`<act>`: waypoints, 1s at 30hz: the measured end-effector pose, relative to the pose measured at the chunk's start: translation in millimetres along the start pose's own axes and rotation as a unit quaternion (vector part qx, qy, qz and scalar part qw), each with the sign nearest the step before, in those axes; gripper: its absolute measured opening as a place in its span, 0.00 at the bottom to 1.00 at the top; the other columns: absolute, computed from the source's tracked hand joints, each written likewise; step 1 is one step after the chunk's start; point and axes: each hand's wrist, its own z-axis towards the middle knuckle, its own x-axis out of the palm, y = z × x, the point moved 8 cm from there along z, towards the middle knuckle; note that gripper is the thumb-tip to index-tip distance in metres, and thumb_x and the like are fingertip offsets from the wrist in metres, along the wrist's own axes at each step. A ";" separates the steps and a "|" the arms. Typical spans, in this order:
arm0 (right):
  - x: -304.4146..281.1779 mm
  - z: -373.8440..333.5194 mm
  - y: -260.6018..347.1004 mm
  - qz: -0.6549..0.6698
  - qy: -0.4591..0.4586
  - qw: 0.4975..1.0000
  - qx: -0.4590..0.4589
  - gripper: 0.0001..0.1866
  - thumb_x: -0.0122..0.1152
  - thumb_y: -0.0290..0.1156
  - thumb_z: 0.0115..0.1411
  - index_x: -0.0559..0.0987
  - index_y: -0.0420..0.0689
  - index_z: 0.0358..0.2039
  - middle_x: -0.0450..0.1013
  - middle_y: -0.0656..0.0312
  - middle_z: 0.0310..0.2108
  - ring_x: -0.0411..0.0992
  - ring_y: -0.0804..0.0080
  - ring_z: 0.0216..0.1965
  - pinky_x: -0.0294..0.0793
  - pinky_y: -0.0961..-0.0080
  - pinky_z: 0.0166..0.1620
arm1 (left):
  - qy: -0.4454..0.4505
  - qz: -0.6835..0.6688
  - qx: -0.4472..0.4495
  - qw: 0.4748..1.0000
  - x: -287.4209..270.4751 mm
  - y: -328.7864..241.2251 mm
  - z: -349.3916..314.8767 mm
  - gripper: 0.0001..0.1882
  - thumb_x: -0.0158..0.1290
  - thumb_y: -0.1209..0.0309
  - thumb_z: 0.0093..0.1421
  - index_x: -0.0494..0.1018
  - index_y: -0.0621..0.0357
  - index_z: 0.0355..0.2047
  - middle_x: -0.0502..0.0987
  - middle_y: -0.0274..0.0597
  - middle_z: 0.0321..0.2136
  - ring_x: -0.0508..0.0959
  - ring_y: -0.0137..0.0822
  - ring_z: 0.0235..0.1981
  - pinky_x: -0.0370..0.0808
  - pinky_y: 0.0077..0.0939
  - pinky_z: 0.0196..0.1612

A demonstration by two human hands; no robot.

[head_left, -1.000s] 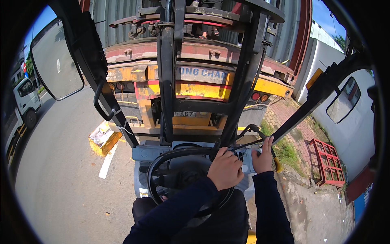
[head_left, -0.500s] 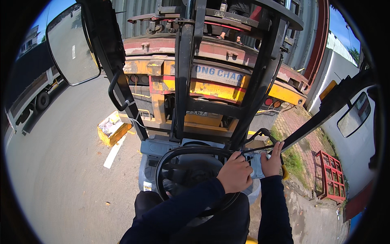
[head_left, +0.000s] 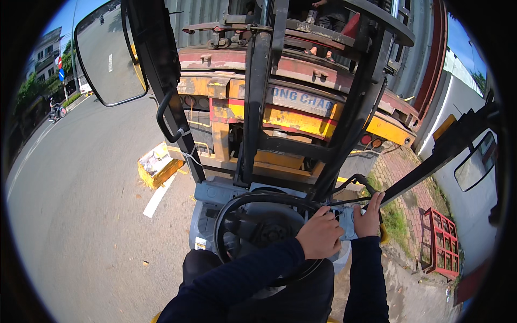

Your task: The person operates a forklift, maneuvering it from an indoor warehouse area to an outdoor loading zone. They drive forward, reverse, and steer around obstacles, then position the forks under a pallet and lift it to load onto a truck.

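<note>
I sit at the controls of a forklift. My left hand reaches across the black steering wheel and is closed on the right side of its rim, fingers curled forward. To its right, my right hand rests over the control levers beside the grey dashboard. Its fingers are stretched out and its thumb stands apart; the palm hides whatever lies under it. Ahead rises the black mast, in front of a trailer's yellow and red rear end.
On the raised trailer bed, a person's legs show beside a grey container. A yellow-sided block lies on the road at left. A rider on a motorbike is farther off. A red metal frame stands by the white wall.
The scene has shifted slightly right in view. A parked or passing truck at far left is gone, and the motorbike and street trees now show there. Both hands keep their places.
</note>
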 end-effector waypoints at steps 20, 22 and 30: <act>13.9 5.1 -6.2 -0.042 -0.055 0.996 -0.060 0.48 0.65 0.37 0.59 0.52 0.29 0.72 0.44 0.32 0.75 0.68 0.32 0.61 0.73 0.51 0.59 | 0.292 -0.004 -0.025 0.956 10.0 4.1 18.6 0.23 0.61 0.48 0.56 0.84 0.56 0.35 0.82 0.43 0.28 0.81 0.45 0.38 0.70 0.47 0.60; 12.5 5.6 -8.4 -0.020 -0.049 0.998 -0.042 0.48 0.65 0.37 0.58 0.53 0.29 0.72 0.44 0.32 0.75 0.68 0.33 0.62 0.73 0.52 0.59 | 0.302 -0.006 -0.070 0.951 20.7 13.7 38.0 0.25 0.61 0.46 0.55 0.85 0.58 0.37 0.84 0.47 0.30 0.83 0.50 0.37 0.75 0.44 0.54; 8.7 -0.2 1.1 -0.019 -0.044 0.998 -0.049 0.46 0.65 0.35 0.59 0.54 0.29 0.72 0.45 0.32 0.74 0.67 0.34 0.63 0.75 0.56 0.59 | 0.445 0.018 -0.077 0.892 72.0 24.1 47.4 0.23 0.65 0.54 0.56 0.84 0.62 0.42 0.85 0.56 0.40 0.85 0.54 0.43 0.81 0.44 0.48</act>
